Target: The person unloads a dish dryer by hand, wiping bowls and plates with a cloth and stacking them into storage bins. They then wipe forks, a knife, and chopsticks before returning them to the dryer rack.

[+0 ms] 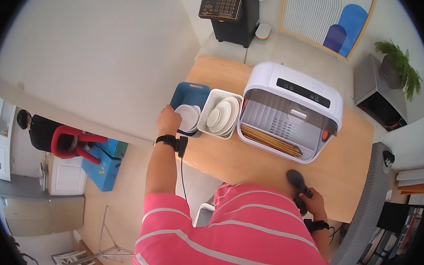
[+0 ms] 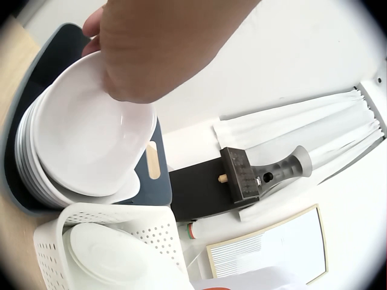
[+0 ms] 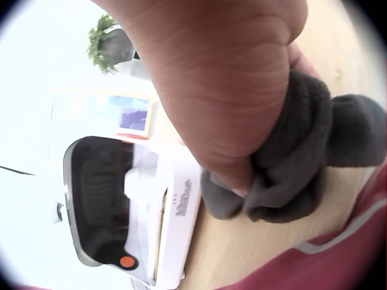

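Note:
My left hand (image 1: 168,120) is at the near left side of a dark blue basket (image 1: 182,93) and pinches the rim of a white bowl (image 2: 84,139). That bowl lies uppermost on a stack of white bowls (image 2: 45,181); the wrist hides part of the grip. Beside it, a white perforated basket (image 1: 206,127) holds white plates (image 1: 226,115). At the table's front edge my right hand (image 1: 314,203) grips a bunched dark grey cloth (image 3: 290,151), whose ends stick out on both sides of the fingers.
A white dish cabinet (image 1: 293,79) with a raised tinted cover stands mid-table, chopsticks (image 1: 269,142) lying along its front. The wooden table (image 1: 220,157) meets a wall on the left. Behind it are a black machine (image 1: 233,17) and a plant (image 1: 395,66). A cable hangs from the left wrist.

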Tool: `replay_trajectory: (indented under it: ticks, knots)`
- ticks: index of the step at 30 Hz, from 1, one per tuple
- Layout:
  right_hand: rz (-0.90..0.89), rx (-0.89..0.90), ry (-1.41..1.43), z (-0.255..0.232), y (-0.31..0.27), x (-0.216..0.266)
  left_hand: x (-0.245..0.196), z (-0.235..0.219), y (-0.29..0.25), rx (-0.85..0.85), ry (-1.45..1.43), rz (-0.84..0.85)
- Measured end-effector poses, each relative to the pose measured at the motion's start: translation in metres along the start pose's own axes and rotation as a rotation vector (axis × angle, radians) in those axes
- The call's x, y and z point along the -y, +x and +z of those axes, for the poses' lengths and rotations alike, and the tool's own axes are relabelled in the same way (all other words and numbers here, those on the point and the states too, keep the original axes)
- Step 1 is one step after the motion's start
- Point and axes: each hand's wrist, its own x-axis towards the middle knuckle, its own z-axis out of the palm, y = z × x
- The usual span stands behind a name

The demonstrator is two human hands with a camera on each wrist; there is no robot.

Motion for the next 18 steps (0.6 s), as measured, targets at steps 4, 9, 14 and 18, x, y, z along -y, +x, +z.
replay_trajectory:
  ticks: [4,9,14,18]
  knots:
    - [-0.073,0.131,0.014,-0.027,-0.007,0.064,-0.018,-0.020,-0.029,-0.112,-0.054,-0.001]
    - [-0.452,0.005,0.001,-0.036,-0.008,0.154,-0.047,-0.019,-0.096,-0.093,-0.510,0.262]
    - [-0.822,-0.116,-0.145,-0.024,0.001,0.212,-0.115,0.016,-0.171,0.906,-1.272,0.222]
    - [-1.110,-0.186,-0.328,-0.022,0.004,0.233,-0.132,0.016,-0.198,1.331,-1.550,0.204]
